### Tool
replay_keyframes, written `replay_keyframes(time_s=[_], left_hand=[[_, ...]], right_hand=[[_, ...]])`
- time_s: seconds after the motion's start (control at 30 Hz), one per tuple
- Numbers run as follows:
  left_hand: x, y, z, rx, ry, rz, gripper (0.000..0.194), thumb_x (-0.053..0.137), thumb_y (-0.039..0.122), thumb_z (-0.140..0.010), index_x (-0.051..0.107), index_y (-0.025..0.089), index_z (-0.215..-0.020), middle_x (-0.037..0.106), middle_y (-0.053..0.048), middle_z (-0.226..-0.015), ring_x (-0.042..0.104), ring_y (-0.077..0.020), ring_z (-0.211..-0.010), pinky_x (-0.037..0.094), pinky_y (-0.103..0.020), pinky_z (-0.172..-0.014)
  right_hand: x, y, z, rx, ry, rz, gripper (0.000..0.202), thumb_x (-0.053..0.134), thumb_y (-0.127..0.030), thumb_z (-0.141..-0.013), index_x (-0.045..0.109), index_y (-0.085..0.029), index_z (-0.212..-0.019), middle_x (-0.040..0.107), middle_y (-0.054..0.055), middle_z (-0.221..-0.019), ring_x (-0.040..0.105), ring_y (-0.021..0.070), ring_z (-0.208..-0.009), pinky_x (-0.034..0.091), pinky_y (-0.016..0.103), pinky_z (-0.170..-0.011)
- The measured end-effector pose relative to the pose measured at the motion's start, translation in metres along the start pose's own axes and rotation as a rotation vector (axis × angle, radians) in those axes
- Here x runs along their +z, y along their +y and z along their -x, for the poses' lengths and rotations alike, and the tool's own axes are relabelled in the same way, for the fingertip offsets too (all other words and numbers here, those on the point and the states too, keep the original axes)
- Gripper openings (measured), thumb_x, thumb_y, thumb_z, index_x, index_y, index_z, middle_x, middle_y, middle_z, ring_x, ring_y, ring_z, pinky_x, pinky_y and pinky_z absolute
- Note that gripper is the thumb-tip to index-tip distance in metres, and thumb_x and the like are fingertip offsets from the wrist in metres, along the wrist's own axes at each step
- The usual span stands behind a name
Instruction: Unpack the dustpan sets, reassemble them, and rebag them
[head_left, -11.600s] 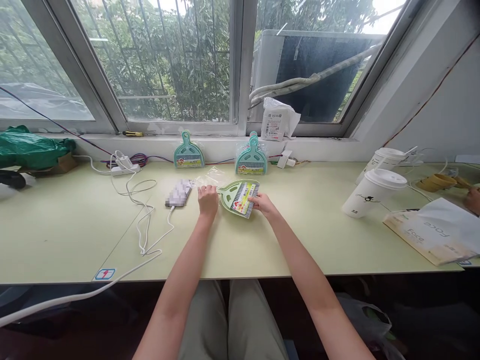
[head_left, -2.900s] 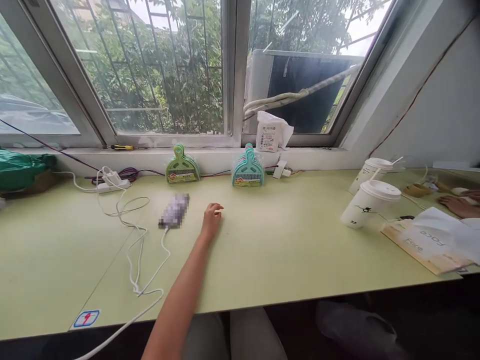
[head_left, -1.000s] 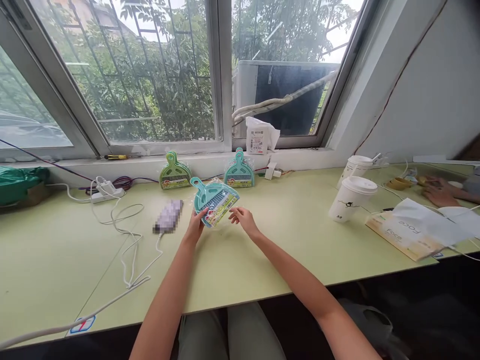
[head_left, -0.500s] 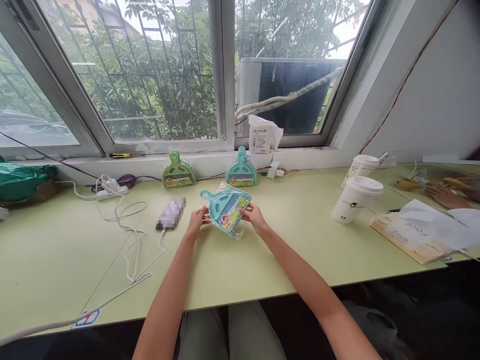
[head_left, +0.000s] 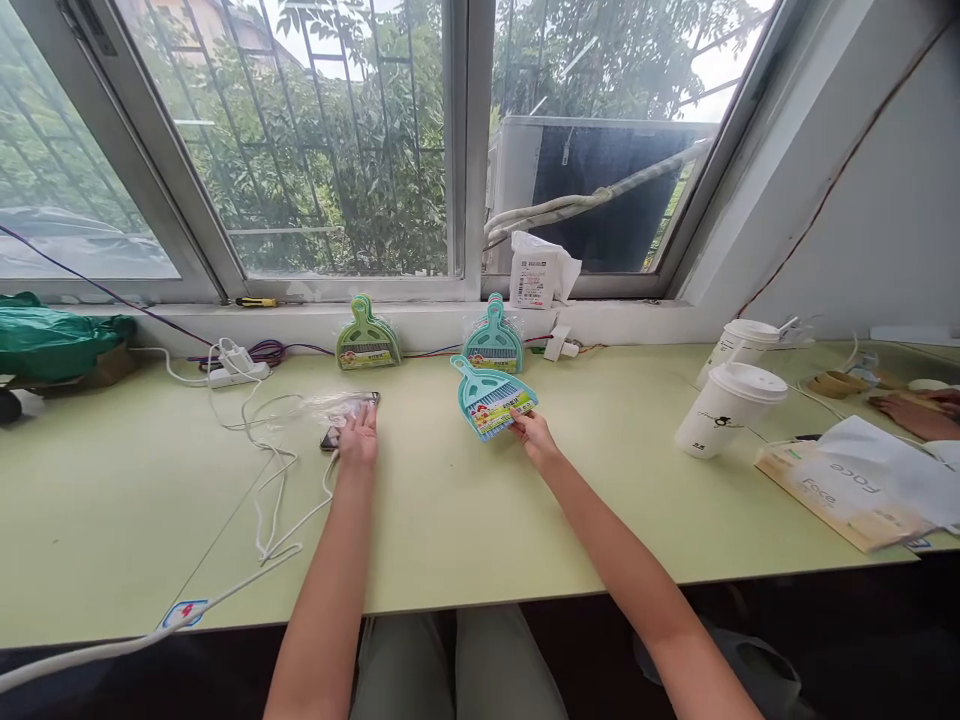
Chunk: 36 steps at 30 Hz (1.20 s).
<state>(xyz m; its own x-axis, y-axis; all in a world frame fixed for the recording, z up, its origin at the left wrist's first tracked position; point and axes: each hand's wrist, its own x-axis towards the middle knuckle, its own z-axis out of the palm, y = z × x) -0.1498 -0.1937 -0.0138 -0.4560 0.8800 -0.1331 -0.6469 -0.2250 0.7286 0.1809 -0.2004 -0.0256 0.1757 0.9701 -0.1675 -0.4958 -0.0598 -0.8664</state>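
Above the table (head_left: 427, 530), right hand (head_left: 534, 436) pinches the dustpan set (head_left: 491, 392) by one edge: it could tip! Left hand (head_left: 359, 441), loosely spread at clear film (head_left: 324, 402), might jog the phone (head_left: 328, 439).

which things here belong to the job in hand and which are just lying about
Likely the job:
teal dustpan set, in the right hand
clear wrapper, at the left hand
green stack
teal stack

Likely just lying about:
phone
power strip
white cups
tissue pack
green bag
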Motion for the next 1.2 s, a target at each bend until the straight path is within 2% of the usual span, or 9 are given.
replay_keyframes(time_s=[0.17, 0.37, 0.47, 0.6, 0.8, 0.87, 1.03, 1.1, 1.2], left_hand=[[0.016, -0.004, 0.018, -0.017, -0.039, 0.04, 0.04, 0.036, 0.011, -0.094, 0.044, 0.02, -0.132, 0.037, -0.009, -0.151, 0.049, -0.0165, -0.128, 0.048, -0.027, -0.101], [0.024, -0.001, 0.032, 0.163, -0.339, -0.01, 0.058, 0.053, 0.001, -0.081, 0.045, 0.028, -0.132, 0.035, -0.003, -0.152, 0.048, -0.0141, -0.129, 0.039, -0.028, -0.109], [0.03, -0.019, 0.042, 0.041, -0.404, -0.114, 0.06, 0.061, 0.019, -0.084, 0.039, 0.034, -0.138, 0.042, -0.005, -0.148, 0.048, -0.0178, -0.129, 0.042, -0.038, -0.105], [0.039, -0.052, 0.06, -0.263, -0.523, -0.295, 0.052, 0.069, 0.043, -0.077, 0.056, 0.019, -0.122, 0.061, -0.014, -0.125, 0.058, -0.029, -0.116, 0.049, -0.042, -0.095], [0.038, -0.063, 0.062, -0.227, -0.501, -0.297, 0.045, 0.076, 0.041, -0.07, 0.062, 0.017, -0.106, 0.07, -0.009, -0.1, 0.066, -0.0244, -0.095, 0.051, -0.036, -0.087], [0.037, -0.061, 0.057, -0.231, -0.457, -0.302, 0.043, 0.072, 0.044, -0.073, 0.062, 0.016, -0.104, 0.069, -0.009, -0.1, 0.066, -0.023, -0.094, 0.052, -0.034, -0.085], [0.039, -0.062, 0.052, -0.274, -0.393, -0.339, 0.036, 0.061, 0.046, -0.082, 0.061, 0.016, -0.102, 0.069, -0.009, -0.096, 0.065, -0.0201, -0.087, 0.052, -0.03, -0.076], [0.041, -0.063, 0.053, -0.276, -0.392, -0.364, 0.034, 0.056, 0.046, -0.085, 0.06, 0.017, -0.102, 0.068, -0.007, -0.094, 0.064, -0.0184, -0.082, 0.051, -0.028, -0.07], [0.045, -0.066, 0.061, -0.253, -0.386, -0.435, 0.034, 0.056, 0.047, -0.084, 0.056, 0.019, -0.102, 0.065, -0.004, -0.089, 0.061, -0.0154, -0.074, 0.047, -0.025, -0.061]], right_hand=[[0.002, 0.006, 0.001, 0.015, -0.009, 0.015, 0.016, 0.073, -0.011, -0.072, 0.062, -0.017, -0.082, 0.073, 0.005, -0.087, 0.071, 0.0169, -0.08, 0.062, 0.025, -0.067], [0.011, 0.009, 0.013, 0.056, -0.061, 0.06, 0.017, 0.073, -0.013, -0.073, 0.062, -0.016, -0.085, 0.073, 0.006, -0.089, 0.071, 0.0169, -0.079, 0.061, 0.025, -0.066], [0.02, 0.014, 0.023, 0.078, -0.115, 0.068, 0.017, 0.073, -0.014, -0.074, 0.062, -0.016, -0.087, 0.073, 0.006, -0.092, 0.071, 0.0167, -0.081, 0.061, 0.024, -0.067], [0.03, 0.016, 0.036, 0.111, -0.255, 0.091, 0.021, 0.073, -0.018, -0.075, 0.063, -0.015, -0.092, 0.073, 0.006, -0.095, 0.071, 0.0167, -0.083, 0.061, 0.025, -0.072], [0.015, -0.011, 0.022, 0.291, -0.534, 0.545, 0.03, 0.076, -0.036, -0.075, 0.067, -0.009, -0.085, 0.073, 0.012, -0.076, 0.07, 0.0186, -0.059, 0.055, 0.023, -0.049], [-0.002, -0.024, 0.008, 0.225, -0.408, 0.547, 0.032, 0.072, -0.042, -0.078, 0.066, -0.01, -0.077, 0.071, 0.01, -0.067, 0.065, 0.0136, -0.048, 0.046, 0.018, -0.039], [-0.054, -0.052, -0.025, 0.036, 0.206, 0.25, 0.055, 0.041, -0.062, -0.09, 0.054, -0.016, -0.063, 0.058, 0.001, -0.048, 0.046, 0.0041, -0.032, 0.03, 0.014, -0.031], [-0.06, -0.056, -0.029, 0.06, 0.242, 0.226, 0.062, 0.031, -0.069, -0.089, 0.05, -0.017, -0.06, 0.051, -0.001, -0.043, 0.038, 0.0041, -0.029, 0.027, 0.016, -0.03], [-0.039, -0.044, -0.02, -0.052, 0.162, 0.359, 0.062, 0.035, -0.072, -0.086, 0.05, -0.018, -0.06, 0.05, -0.001, -0.044, 0.037, 0.0052, -0.03, 0.027, 0.018, -0.032]])
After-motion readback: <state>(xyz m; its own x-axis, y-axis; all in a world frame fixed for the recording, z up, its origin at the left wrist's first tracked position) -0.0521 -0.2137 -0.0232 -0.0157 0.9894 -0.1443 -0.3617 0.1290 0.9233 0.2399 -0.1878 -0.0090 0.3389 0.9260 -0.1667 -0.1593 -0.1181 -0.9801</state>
